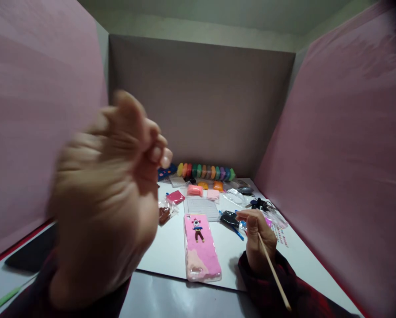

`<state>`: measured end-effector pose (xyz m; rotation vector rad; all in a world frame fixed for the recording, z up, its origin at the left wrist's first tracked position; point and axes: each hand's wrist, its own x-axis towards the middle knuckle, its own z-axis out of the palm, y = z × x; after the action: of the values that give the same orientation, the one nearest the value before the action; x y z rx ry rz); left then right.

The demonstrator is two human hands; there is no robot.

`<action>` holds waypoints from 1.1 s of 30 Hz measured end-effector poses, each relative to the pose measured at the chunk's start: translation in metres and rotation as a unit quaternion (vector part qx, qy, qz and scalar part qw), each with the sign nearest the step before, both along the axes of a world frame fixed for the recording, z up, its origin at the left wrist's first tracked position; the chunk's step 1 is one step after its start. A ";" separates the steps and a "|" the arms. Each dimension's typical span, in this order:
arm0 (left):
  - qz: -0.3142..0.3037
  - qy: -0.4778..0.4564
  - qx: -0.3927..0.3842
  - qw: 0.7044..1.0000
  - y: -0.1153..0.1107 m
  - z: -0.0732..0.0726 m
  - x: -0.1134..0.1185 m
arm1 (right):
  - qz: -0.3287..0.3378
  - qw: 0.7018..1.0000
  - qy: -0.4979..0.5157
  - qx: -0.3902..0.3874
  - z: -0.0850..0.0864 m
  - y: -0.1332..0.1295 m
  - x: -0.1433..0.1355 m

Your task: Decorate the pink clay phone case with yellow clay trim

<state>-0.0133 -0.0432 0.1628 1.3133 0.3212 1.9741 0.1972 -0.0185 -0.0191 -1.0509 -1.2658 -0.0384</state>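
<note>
My left hand (108,190) is raised close to the camera on the left, slightly blurred. Its fingers are curled in and the thumb lies against them; whatever they may hold is hidden. My right hand (259,236) is closed around a thin wooden stick (274,271), whose lower end points toward me. Between the hands a clear phone case (203,278) lies on the white board. Pink clay (207,249) covers most of it, with a paler patch near its bottom. A small clay figure (198,229) with a blue band and brown legs sits on the pink.
A row of coloured clay packs (206,171) lies at the back. Nearer are a dark pink pack (175,197), a bag of brown clay (165,214), a black pack (230,218) and a white sheet (201,207). Pink side walls (344,154) enclose the board.
</note>
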 end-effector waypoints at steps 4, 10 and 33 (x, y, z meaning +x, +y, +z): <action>-0.060 0.092 -0.086 0.990 0.014 -0.017 0.018 | 0.023 1.000 0.000 0.014 0.001 0.001 0.000; -0.059 0.207 -0.202 0.955 0.033 -0.079 0.018 | 0.037 0.999 0.014 0.019 0.005 0.000 -0.002; 0.075 0.214 -0.224 0.948 0.062 -0.145 -0.004 | 0.074 0.997 -0.012 0.022 0.001 0.001 0.003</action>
<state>-0.0175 0.0193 0.0178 1.4255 1.0405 1.5806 0.2003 -0.0177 -0.0185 -0.9191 -1.3555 0.0332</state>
